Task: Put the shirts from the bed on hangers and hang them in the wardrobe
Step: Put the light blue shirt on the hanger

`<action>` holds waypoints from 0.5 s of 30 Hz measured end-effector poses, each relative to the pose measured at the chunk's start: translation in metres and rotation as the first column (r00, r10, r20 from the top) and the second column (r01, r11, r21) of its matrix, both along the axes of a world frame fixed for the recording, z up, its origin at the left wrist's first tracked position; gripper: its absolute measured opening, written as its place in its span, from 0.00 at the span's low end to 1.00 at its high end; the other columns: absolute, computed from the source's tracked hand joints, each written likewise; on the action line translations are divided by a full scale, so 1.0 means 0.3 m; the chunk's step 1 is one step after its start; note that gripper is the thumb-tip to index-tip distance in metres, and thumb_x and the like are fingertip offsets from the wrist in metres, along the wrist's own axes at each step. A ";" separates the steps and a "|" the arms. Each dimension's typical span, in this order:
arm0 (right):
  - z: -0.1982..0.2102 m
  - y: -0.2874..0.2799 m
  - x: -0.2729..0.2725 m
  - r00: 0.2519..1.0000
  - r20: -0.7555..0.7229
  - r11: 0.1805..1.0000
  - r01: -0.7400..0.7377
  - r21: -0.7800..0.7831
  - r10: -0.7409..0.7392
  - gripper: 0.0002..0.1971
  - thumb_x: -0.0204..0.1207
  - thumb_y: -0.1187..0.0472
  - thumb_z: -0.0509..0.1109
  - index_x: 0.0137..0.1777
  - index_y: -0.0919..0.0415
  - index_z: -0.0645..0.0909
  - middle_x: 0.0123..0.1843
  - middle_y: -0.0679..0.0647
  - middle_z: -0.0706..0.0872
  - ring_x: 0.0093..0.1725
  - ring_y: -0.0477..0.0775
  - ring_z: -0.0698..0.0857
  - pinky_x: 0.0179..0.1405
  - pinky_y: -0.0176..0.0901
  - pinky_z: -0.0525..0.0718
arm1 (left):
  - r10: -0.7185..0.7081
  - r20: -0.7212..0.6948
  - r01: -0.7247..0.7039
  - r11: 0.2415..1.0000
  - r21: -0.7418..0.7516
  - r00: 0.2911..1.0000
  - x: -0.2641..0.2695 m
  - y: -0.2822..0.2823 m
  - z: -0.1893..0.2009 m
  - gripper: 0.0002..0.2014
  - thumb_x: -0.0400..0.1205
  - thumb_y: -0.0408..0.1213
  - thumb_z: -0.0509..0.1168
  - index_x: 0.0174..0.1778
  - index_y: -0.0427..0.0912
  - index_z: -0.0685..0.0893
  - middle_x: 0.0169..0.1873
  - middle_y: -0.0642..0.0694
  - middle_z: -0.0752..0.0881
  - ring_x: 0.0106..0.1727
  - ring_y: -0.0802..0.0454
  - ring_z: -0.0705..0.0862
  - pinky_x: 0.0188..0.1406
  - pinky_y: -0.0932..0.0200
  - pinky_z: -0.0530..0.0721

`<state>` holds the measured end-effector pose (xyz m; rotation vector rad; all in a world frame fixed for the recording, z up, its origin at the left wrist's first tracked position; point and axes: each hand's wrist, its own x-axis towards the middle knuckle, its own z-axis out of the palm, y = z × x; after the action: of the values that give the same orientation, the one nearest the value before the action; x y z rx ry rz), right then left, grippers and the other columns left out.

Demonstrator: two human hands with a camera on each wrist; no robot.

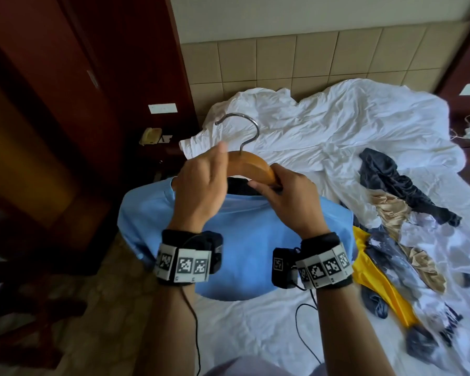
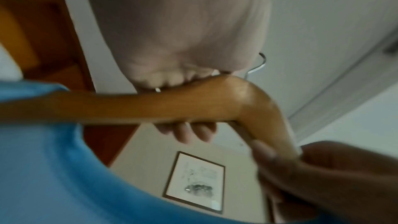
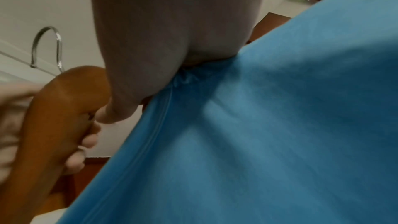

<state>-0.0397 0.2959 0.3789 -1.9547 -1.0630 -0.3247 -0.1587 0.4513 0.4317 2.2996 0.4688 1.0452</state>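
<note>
Wooden hanger, metal hook upward: held above the bed's left edge, both ends inside the neck of a blue shirt.
Left hand: grasping the hanger's left arm, fingers curled round it.
Right hand: pinching the shirt collar against the hanger's right arm.
Remaining clothes: dark, tan, yellow and patterned, heaped along the bed's right side.
White duvet: crumpled at the head end.
</note>
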 end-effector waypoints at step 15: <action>-0.110 -0.158 0.153 0.972 -0.227 0.987 0.031 -0.159 -0.067 0.33 0.59 0.15 0.72 0.40 0.46 0.79 0.30 0.46 0.80 0.31 0.45 0.78 0.32 0.46 0.72 | 0.209 0.169 -0.193 0.976 -0.104 0.963 0.007 0.067 -0.038 0.33 0.93 0.50 0.50 0.20 0.42 0.65 0.14 0.52 0.68 0.18 0.52 0.68 0.22 0.56 0.60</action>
<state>0.0061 0.2486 0.3460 -2.0997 -0.9118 -0.0386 -0.1566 0.4712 0.4204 2.0913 0.6715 1.2910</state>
